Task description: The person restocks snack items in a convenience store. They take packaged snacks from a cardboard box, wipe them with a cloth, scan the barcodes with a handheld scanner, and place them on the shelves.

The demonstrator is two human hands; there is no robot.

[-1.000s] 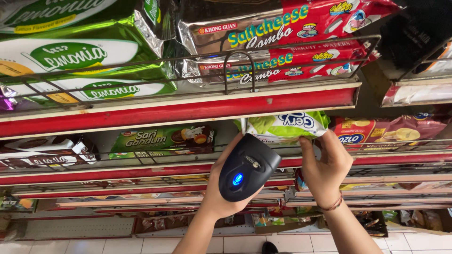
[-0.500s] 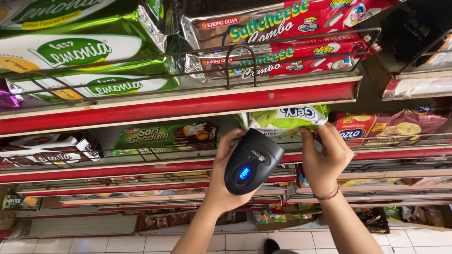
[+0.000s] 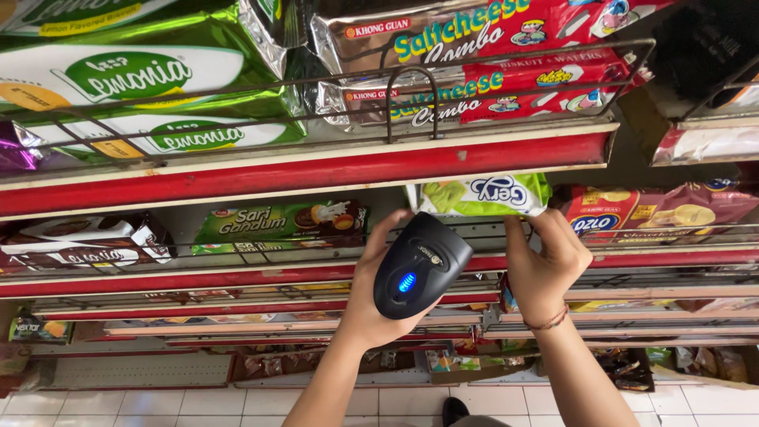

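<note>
my left hand point(image 3: 365, 304) is wrapped tight around a black handheld barcode scanner point(image 3: 419, 265), its blue light glowing toward me. just beside it, my right hand point(image 3: 544, 265) pinches the lower edge of a green and white snack packet point(image 3: 481, 194) on the red shelf point(image 3: 300, 170). above sit red cracker packs point(image 3: 474, 59).

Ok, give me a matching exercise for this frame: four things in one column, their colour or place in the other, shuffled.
Things:
1. handheld scanner
2. light green snack pack
3. shelf edge
4. thread bracelet

Descriptions:
A. red, below the wire rail
B. on the right wrist
C. black with a blue light, in the left hand
D. pinched by the right hand

Pairs: 1-C, 2-D, 3-A, 4-B
</note>
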